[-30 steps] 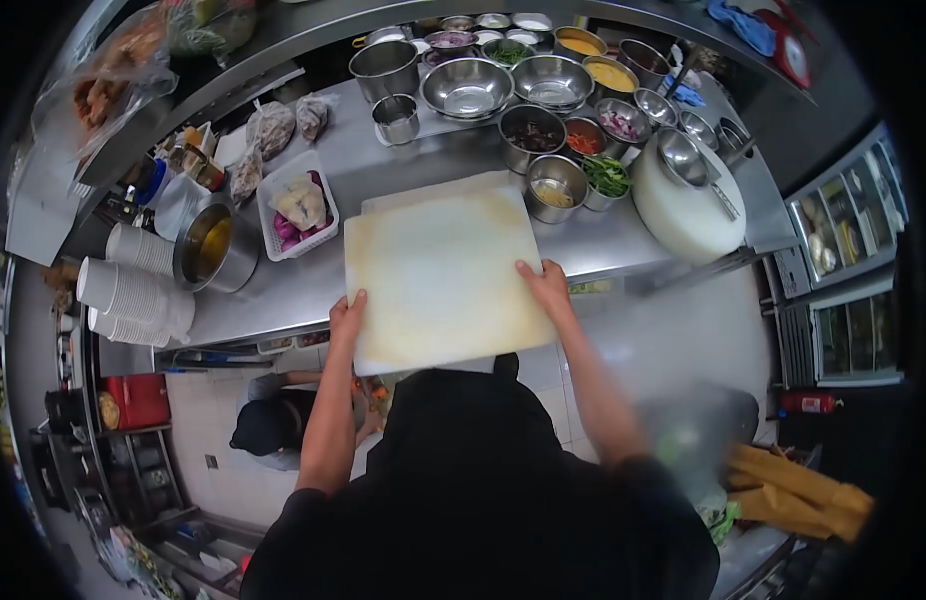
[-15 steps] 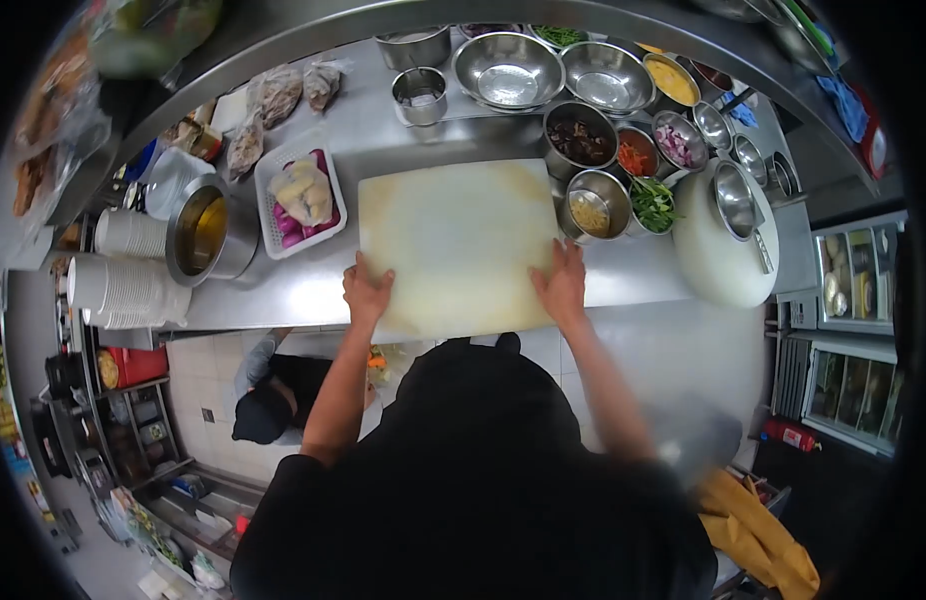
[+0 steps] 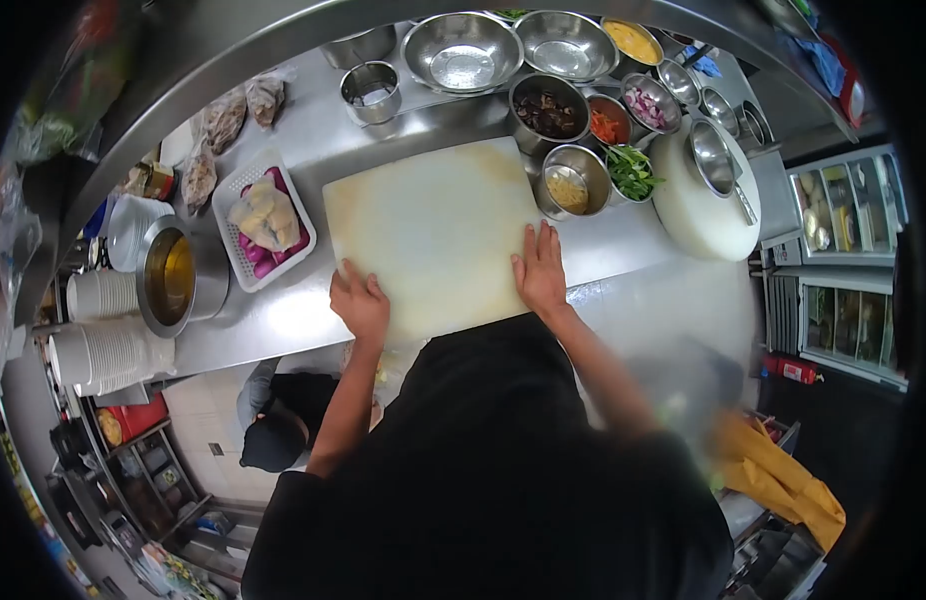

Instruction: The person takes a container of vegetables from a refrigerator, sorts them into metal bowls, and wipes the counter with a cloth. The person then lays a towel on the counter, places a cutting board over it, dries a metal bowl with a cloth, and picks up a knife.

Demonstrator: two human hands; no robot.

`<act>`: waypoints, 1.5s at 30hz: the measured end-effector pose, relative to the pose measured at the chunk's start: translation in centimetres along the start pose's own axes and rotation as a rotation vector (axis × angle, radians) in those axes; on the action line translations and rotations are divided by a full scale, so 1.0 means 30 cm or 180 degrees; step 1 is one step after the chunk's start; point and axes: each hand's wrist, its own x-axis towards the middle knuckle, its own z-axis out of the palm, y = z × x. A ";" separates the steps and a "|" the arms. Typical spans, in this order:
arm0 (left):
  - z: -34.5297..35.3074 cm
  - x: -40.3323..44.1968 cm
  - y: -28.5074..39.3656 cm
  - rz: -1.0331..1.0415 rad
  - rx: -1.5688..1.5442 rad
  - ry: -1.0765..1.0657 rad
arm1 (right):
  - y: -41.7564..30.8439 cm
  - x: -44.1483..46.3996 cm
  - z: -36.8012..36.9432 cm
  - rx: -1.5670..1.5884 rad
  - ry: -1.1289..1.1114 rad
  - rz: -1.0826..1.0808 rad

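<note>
A pale cutting board (image 3: 433, 225) with yellowish stains lies on the steel counter, reaching its front edge. My left hand (image 3: 361, 302) rests at the board's left side, fingers stretched and thumb apart. Across from it, my right hand (image 3: 541, 270) lies along the right edge, its fingers straight and its thumb over the board's surface. Neither hand has anything lifted. Close beyond my right fingertips stands a metal pot of chopped pale yellow pieces (image 3: 575, 182). A white basket (image 3: 300, 250) to the left holds purple onions (image 3: 264, 267) and a bagged pale lump (image 3: 266, 217).
Behind sit metal bowls (image 3: 461, 52) and a pot of dark pieces (image 3: 549, 108). Green leaves (image 3: 631, 172) and a round white block (image 3: 698, 200) are at right. A pot of yellow liquid (image 3: 171, 275) and stacked white containers (image 3: 108, 355) stand left. A person (image 3: 283, 430) is below.
The view has turned and shifted, so the counter looks tilted. Both hands stay at the board's sides; my right fingers now lie closer together. A blurred shape at lower right has moved.
</note>
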 end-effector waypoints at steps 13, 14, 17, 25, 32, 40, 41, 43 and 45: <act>0.151 -0.187 0.712 0.1492 -0.0044 -0.0789 | 0.192 -0.106 -0.163 0.2078 -0.0079 -0.0534; 0.152 -0.243 0.789 0.1674 -0.0144 -0.0959 | 0.235 -0.112 -0.233 0.2105 0.0150 -0.0600; 0.117 -0.372 1.008 0.2352 -0.1227 -0.2365 | 0.445 -0.102 -0.398 0.2053 0.0690 -0.0703; 0.206 -0.483 1.207 0.1235 -0.2407 -0.2455 | 1.144 0.107 -0.768 0.0503 0.1868 0.0800; 0.143 -0.473 1.330 0.0931 -0.2184 -0.2381 | 1.270 0.206 -0.691 0.1141 0.0984 0.0720; 0.113 -0.600 1.154 0.0214 -0.1913 -0.1990 | 1.445 0.195 -0.724 0.0855 0.1458 0.0301; 0.105 -0.605 1.151 0.0157 -0.1917 -0.1808 | 1.442 0.203 -0.749 0.0558 0.1411 0.0031; 0.087 -0.588 1.157 0.0037 -0.1670 -0.2279 | 1.427 0.233 -0.725 0.0969 0.0988 -0.0031; 0.112 -0.560 1.176 0.0120 -0.1792 -0.2297 | 1.427 0.241 -0.676 0.0736 0.0490 -0.0015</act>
